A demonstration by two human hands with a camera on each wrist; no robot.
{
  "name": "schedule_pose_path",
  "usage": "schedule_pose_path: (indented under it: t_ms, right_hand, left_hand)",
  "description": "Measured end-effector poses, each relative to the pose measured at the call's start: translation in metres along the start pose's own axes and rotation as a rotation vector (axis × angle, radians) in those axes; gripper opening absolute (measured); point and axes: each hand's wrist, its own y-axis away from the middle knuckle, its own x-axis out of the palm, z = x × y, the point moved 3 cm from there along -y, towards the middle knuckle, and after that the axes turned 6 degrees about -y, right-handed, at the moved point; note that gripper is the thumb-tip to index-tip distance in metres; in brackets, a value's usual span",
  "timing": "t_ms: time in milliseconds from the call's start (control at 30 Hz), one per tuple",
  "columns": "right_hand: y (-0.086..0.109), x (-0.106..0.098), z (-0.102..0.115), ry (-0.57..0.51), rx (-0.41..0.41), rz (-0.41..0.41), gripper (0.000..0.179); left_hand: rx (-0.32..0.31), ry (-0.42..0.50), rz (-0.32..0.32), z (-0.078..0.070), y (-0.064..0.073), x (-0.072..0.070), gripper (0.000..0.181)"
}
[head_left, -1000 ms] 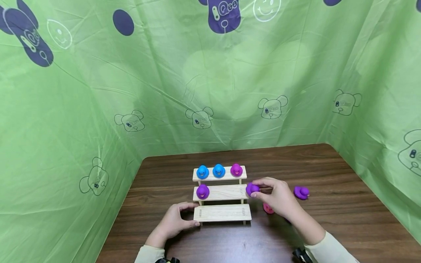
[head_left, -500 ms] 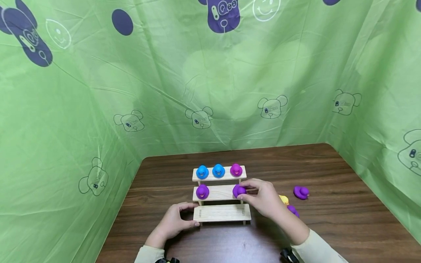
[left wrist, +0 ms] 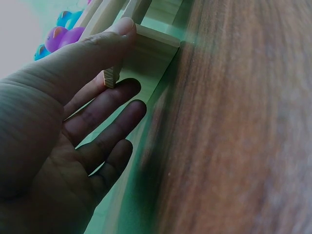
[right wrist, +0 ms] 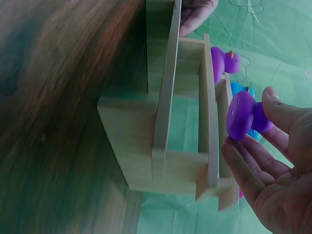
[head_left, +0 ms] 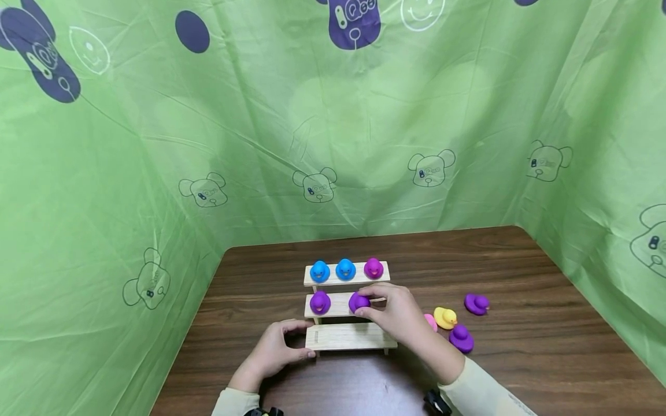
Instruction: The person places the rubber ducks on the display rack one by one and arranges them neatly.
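A three-step wooden display stand [head_left: 351,337] is on the table. My left hand [head_left: 273,349] grips the left end of its lowest step, thumb at the front edge and index finger behind, the other fingers loose in the left wrist view. My right hand [head_left: 398,315] pinches a purple rubber duck [head_left: 359,302] at the middle step; in the right wrist view this duck [right wrist: 241,115] appears tilted, its base facing the camera. Another purple duck [head_left: 319,303] sits at that step's left end. On the top step stand two blue ducks [head_left: 346,270] and a magenta duck [head_left: 373,268].
Right of the stand, a yellow duck [head_left: 446,318], a purple duck [head_left: 461,339] and another purple duck [head_left: 477,304] lie on the brown table [head_left: 551,346]. A pink duck [head_left: 430,322] is partly behind my right forearm. Green curtain [head_left: 364,144] surrounds the table's back and sides.
My right hand has carried the purple duck leftward, from beyond the middle step's right end to about its middle. The yellow, pink and nearer purple ducks have come into view. My left hand stays put.
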Motion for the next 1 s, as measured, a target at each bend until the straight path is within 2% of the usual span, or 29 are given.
schedule_pose_path:
  t_ms: [367,700,1000]
  right_hand:
    - [-0.011,0.02,0.004,0.033,0.01,0.02,0.032]
    - [-0.015,0.026,0.007,0.055,-0.008,0.033,0.029]
    - [-0.018,0.03,0.007,0.124,-0.013,0.044,0.029]
  left_hand:
    - [0.01,0.001,-0.003,0.001,0.001,0.0,0.055]
    - [-0.004,0.001,0.007,0.001,-0.001,0.0,0.056]
    - [-0.006,0.011,0.009,0.002,0.0,0.0,0.056]
